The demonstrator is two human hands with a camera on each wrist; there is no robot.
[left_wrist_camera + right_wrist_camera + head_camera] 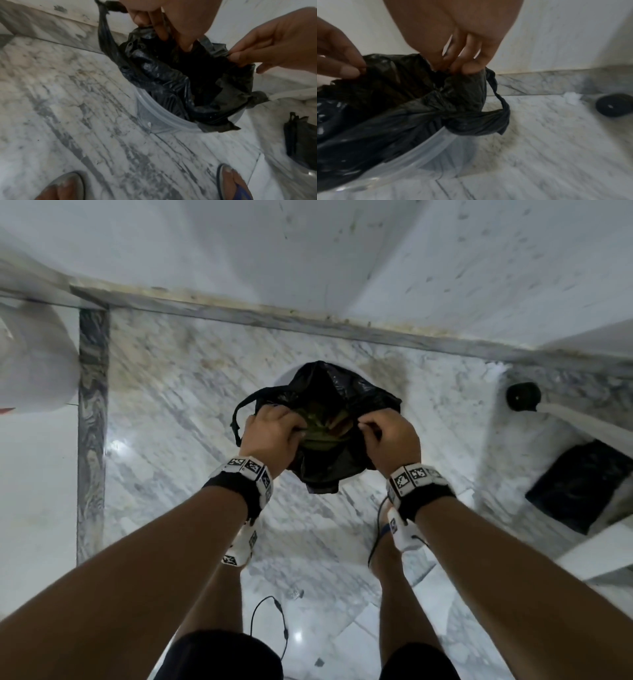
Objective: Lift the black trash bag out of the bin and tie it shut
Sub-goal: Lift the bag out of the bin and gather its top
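Observation:
The black trash bag [329, 392] sits inside a translucent plastic bin [154, 116] on the marble floor. Its mouth is gathered but still gapes, and greenish waste shows inside. My left hand [291, 429] grips the left side of the bag's rim, with a thin handle loop [238, 416] hanging out beside it. My right hand [370, 429] pinches the right side of the rim, and its fingertips [462, 67] bunch the plastic above a knotted handle [479, 119]. In the left wrist view, fingers [163, 29] dig into the bag's edge [154, 70]. The bag's lower part is hidden in the bin.
A wall and grey marble skirting [308, 320] run just behind the bin. A folded black bag [582, 484] lies on the floor to the right, near a round black object [523, 396]. A thin cable [270, 621] trails by my sandalled feet [235, 182].

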